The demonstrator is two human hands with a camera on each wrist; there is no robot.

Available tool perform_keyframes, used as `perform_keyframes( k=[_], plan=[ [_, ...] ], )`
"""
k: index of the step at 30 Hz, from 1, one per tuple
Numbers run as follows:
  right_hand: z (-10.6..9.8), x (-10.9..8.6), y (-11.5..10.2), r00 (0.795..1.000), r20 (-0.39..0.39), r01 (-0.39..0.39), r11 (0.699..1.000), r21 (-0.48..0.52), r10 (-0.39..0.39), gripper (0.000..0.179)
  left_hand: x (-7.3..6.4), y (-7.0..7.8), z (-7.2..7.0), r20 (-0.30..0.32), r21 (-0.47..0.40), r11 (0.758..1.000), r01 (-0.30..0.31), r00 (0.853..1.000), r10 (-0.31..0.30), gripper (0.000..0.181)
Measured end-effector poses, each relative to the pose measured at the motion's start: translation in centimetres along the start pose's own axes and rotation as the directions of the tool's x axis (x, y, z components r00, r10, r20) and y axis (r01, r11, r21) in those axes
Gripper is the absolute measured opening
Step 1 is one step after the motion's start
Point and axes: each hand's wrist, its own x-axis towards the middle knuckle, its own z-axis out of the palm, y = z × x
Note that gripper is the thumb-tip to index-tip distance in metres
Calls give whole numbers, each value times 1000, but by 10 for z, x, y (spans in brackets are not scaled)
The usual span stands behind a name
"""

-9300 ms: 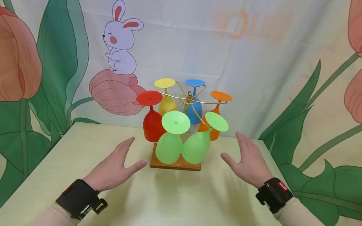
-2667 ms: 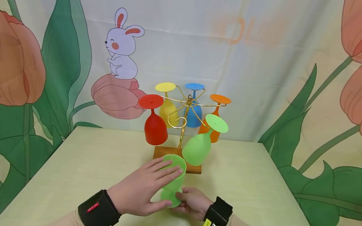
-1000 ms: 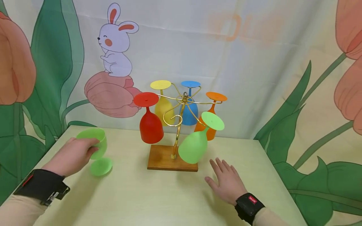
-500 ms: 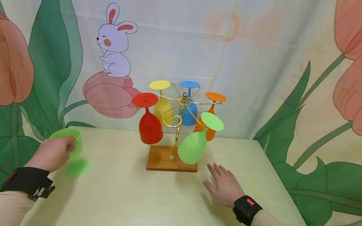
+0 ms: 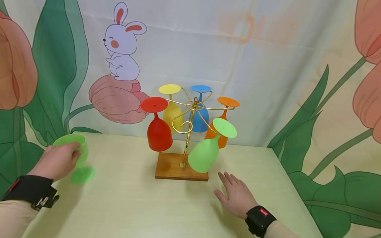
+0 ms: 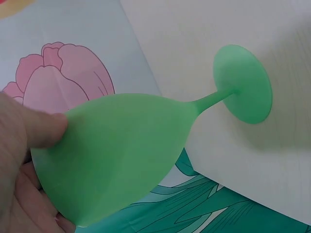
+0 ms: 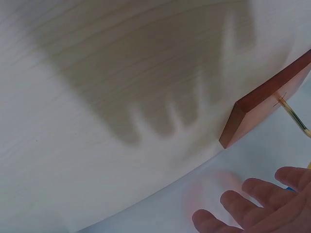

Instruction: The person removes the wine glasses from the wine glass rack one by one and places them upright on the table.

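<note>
At the left of the table, my left hand (image 5: 58,160) grips a green plastic goblet (image 5: 82,153) by its bowl near the rim. The goblet is upright, bowl up and foot down; whether the foot touches the table I cannot tell. In the left wrist view my thumb presses the outside of the green goblet (image 6: 121,150), and other fingers lie partly hidden at its rim. My right hand (image 5: 238,196) holds nothing, its fingers extended over the table, right of the gold rack's wooden base (image 5: 171,167). A second green goblet (image 5: 203,155) hangs upside down, tilted, on the rack.
Red (image 5: 159,134), yellow (image 5: 173,115), blue (image 5: 200,117) and orange goblets (image 5: 222,140) hang inverted from the gold wire rack (image 5: 190,132). One curled front arm carries no goblet. A printed cloth (image 5: 262,66) stands behind the table (image 5: 143,205).
The left green goblet came off the rack's front arm, was turned upright between both hands, then carried left by my left hand. My right hand moved back right. Little differs over the last half second.
</note>
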Motion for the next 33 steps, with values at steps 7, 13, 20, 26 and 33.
perform_keyframes(
  k=[7,13,20,26,33],
  plan=[
    [-9,-3,6,999,-32,-6,999,54,7,72,2,9,0,8,-28,998,56,998,-56,40],
    [-33,-8,15,997,-80,-8,991,133,19,77,12,41,-8,-133,-51,998,25,991,-32,59],
    [-73,-2,24,983,-182,-8,987,160,38,82,39,119,-26,-298,42,973,-226,927,228,91],
    [-102,6,14,953,-302,60,979,195,2,89,51,183,-30,-366,117,921,-371,846,388,101],
    [-116,12,-1,916,-396,150,967,207,-57,95,58,235,-20,-341,152,864,-480,795,502,101]
  ],
)
